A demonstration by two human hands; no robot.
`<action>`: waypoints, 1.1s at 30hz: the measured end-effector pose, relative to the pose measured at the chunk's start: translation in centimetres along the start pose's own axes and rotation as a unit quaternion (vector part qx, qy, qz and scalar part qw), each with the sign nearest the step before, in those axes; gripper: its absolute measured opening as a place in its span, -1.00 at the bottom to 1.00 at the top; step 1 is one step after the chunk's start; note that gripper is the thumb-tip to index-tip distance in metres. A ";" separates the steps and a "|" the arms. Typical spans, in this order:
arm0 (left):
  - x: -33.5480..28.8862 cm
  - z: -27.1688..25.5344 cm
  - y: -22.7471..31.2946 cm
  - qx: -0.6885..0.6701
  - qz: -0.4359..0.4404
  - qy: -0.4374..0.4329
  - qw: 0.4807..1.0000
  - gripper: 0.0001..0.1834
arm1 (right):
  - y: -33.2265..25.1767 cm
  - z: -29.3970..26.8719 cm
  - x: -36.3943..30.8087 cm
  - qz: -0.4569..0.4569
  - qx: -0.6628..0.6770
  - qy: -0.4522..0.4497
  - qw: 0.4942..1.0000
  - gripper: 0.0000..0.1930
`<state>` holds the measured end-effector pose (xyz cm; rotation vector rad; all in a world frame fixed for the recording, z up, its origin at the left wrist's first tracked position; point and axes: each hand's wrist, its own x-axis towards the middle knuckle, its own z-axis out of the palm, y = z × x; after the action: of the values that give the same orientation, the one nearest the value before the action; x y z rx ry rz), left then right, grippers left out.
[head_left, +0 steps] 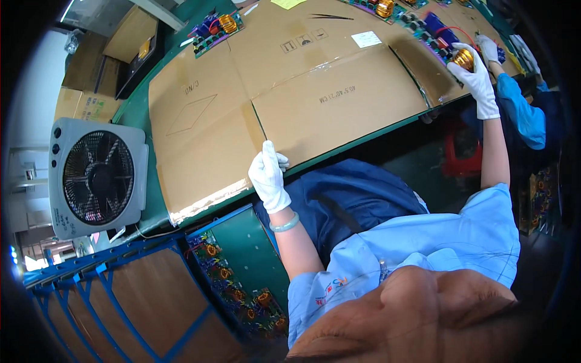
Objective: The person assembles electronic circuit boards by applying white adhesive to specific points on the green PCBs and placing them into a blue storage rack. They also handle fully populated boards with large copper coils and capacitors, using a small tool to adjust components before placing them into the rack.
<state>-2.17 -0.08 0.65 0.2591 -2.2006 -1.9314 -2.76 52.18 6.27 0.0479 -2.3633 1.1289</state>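
My left hand (269, 175), in a white glove with a pale green bangle on the wrist, rests on the near edge of the flattened cardboard (327, 97) that covers the green workbench (136, 109); it holds nothing. My right hand (479, 81), also gloved, reaches far to the right and closes its fingers around the copper coil of a circuit board (445, 42) lying at the cardboard's right end. Just beyond it a co-worker's gloved hand (487, 48), on a blue sleeve (520, 112), is at the same board.
A grey box fan (97, 175) stands left of the bench. Another circuit board with a copper coil (215, 27) lies at the back left. A blue metal rack (121, 290) and a green tray of several circuit boards (242, 290) sit below the bench. Cardboard boxes (130, 36) are stacked at the far left.
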 end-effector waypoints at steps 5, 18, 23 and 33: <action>-0.3 -1.4 -1.4 -0.146 0.055 0.025 0.988 -0.50 | -10.7 8.6 -1.6 -0.108 0.089 -0.145 0.980 -0.47; -4.0 -3.0 -1.7 -0.029 0.131 0.254 0.958 -0.53 | -15.5 21.1 -7.2 -0.367 0.032 -0.254 0.894 -0.39; -3.9 -1.3 -1.6 -0.003 0.166 0.245 0.955 -0.66 | -16.5 23.8 -6.5 -0.336 0.031 -0.215 0.916 -0.46; -4.0 -0.9 -0.2 -0.023 0.156 0.209 0.965 -0.72 | -15.1 19.8 -3.7 -0.262 0.143 -0.333 0.894 -0.41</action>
<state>1.94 0.07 0.39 0.2655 -1.7982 -1.5854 -4.46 27.06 5.09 1.2808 -2.4446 1.2926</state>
